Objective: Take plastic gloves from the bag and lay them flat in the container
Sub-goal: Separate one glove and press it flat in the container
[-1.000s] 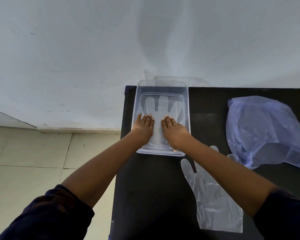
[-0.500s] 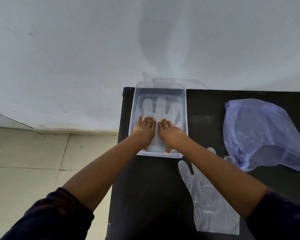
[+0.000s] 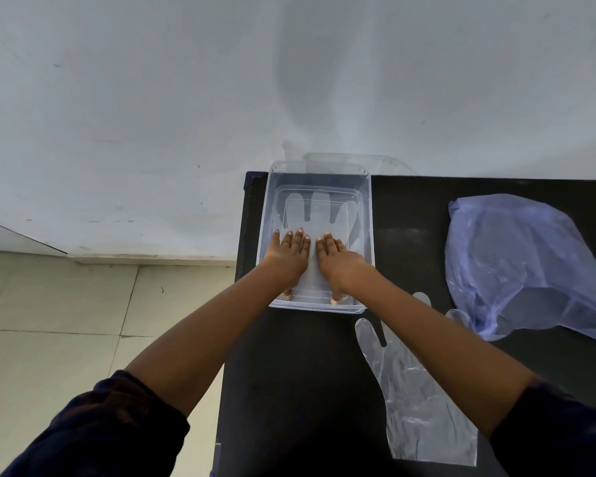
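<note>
A clear rectangular container (image 3: 368, 215) stands at the far left of the black table (image 3: 300, 373). A transparent plastic glove (image 3: 319, 215) lies flat inside it, fingers pointing away from me. My left hand (image 3: 288, 254) and my right hand (image 3: 338, 259) rest palm down on the glove's near half, side by side, fingers stretched out and holding nothing. A second clear glove (image 3: 417, 401) lies flat on the table to the right, partly under my right forearm. The pale blue plastic bag (image 3: 527, 263) sits at the right, its mouth facing me.
A clear lid (image 3: 375, 160) leans behind the container against the white wall (image 3: 289, 80). The table's left edge runs just beside the container, with tiled floor (image 3: 66, 321) below.
Both hands have drawn a little toward me along the glove and come closer together. The view has shifted slightly.
</note>
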